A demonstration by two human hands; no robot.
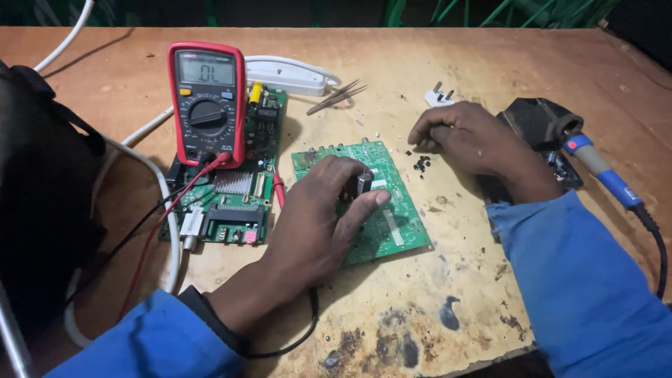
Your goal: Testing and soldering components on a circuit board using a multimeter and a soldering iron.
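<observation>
- Now the left hand [318,217] lies on a green board [392,224] mid-table, fingers pinching a small dark cylinder [365,183] against it.
- Right hand [465,136] rests loosely curled on the table [420,308], holding nothing, just beside a cluster of black bits [422,164].
- A red meter [207,101] stands on a second board [234,203] to the left.
- Tweezers [338,96] lie behind; a blue-handled iron [602,171] sits at the right.

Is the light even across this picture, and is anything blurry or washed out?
Head view: the wooden table is warmly lit, its edges fading dark; the multimeter screen glows pale but readable; the left hand on the green circuit board looks slightly soft; the right hand casts a faint shadow.
</observation>
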